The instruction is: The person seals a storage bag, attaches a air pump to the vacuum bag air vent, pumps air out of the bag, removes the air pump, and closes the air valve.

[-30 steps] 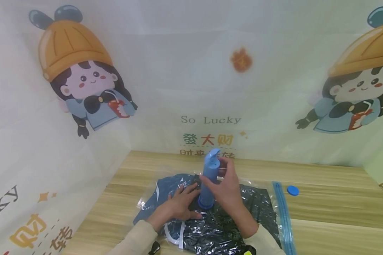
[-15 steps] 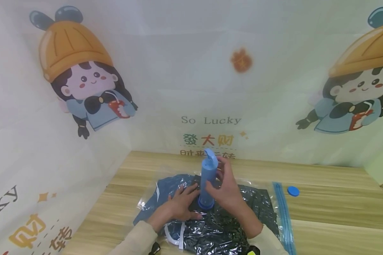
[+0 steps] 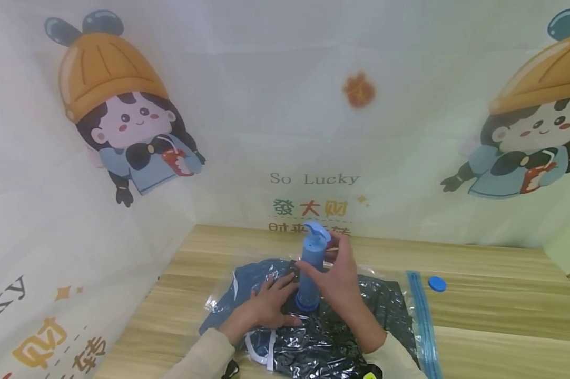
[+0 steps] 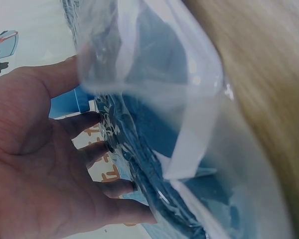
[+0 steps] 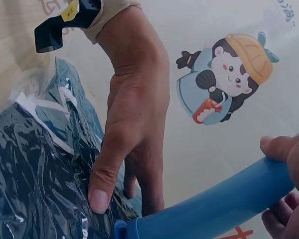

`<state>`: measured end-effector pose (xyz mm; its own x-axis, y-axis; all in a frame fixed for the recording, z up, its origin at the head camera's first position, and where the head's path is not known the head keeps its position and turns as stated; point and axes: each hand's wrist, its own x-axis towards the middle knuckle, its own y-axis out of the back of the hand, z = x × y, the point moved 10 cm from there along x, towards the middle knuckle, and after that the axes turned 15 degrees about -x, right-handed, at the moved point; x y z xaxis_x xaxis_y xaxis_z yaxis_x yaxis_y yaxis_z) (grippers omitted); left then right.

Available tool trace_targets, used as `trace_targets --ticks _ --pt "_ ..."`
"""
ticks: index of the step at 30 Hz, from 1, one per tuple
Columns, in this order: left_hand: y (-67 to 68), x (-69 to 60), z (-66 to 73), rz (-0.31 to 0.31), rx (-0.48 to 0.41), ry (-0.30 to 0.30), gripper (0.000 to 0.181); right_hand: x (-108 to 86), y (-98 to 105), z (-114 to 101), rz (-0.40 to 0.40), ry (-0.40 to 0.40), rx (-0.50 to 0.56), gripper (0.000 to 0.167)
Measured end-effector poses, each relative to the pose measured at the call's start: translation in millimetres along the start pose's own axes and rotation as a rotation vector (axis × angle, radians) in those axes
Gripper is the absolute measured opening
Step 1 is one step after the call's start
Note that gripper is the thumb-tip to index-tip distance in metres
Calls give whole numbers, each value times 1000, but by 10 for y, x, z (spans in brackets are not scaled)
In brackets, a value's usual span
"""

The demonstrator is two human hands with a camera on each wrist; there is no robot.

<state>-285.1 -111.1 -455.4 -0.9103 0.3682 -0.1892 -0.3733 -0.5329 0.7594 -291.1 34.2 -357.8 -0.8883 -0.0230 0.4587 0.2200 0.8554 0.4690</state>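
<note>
A blue hand pump [image 3: 310, 276] stands nearly upright on a clear plastic vacuum bag [image 3: 386, 300] packed with dark and blue fabric. Its flanged base meets the bag near the middle. My right hand [image 3: 339, 281] grips the upper barrel from the right, thumb on the near side; the right wrist view shows that thumb [image 5: 281, 148] on the pump. With fingers spread, my left hand [image 3: 266, 306] presses on the bag just left of the pump base. In the left wrist view the fingertips of this hand [image 4: 55, 164] touch the bag's wrinkled surface [image 4: 134, 164].
A round blue cap [image 3: 437, 284] lies on the wooden table [image 3: 493, 305] right of the bag. The bag's blue zip strip [image 3: 423, 321] runs along its right edge. Behind the table hangs a printed cloth backdrop [image 3: 275, 105].
The pump's top swung left, then back right, and its handle turned. My right hand moved with it, the thumb shifting along the barrel. My left hand and the bag stayed in place.
</note>
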Motion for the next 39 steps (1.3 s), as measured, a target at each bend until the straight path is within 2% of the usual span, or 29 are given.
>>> trace_targets --ticks 3,8,11,15,18,22,26,30,34,39 --pt "9 5 -5 -1 -2 7 80 6 -9 -10 -28 26 59 77" --pt "4 6 -1 -1 0 0 81 0 -64 -24 -117 68 188 72" --pt "-1 4 2 1 0 -6 81 -11 -85 -40 -152 91 204 71" --pt "-8 3 -8 3 8 0 81 -25 -107 -60 -169 106 132 71" --pt "-17 10 -22 -4 16 8 81 -38 -105 -46 -151 52 26 77" --pt "-22 18 -22 -8 18 7 80 -32 -67 -5 -70 -27 -73 88" --pt "-21 14 -6 -1 14 -5 80 -16 -5 10 6 -48 -73 83" --pt "-22 11 -4 -1 13 -1 81 -14 27 -7 21 -22 -42 69" --pt "-14 6 -6 0 11 4 81 -8 21 -29 -8 25 -16 58" --pt "-15 6 -12 -3 1 12 81 -11 -42 -35 -104 39 38 57"
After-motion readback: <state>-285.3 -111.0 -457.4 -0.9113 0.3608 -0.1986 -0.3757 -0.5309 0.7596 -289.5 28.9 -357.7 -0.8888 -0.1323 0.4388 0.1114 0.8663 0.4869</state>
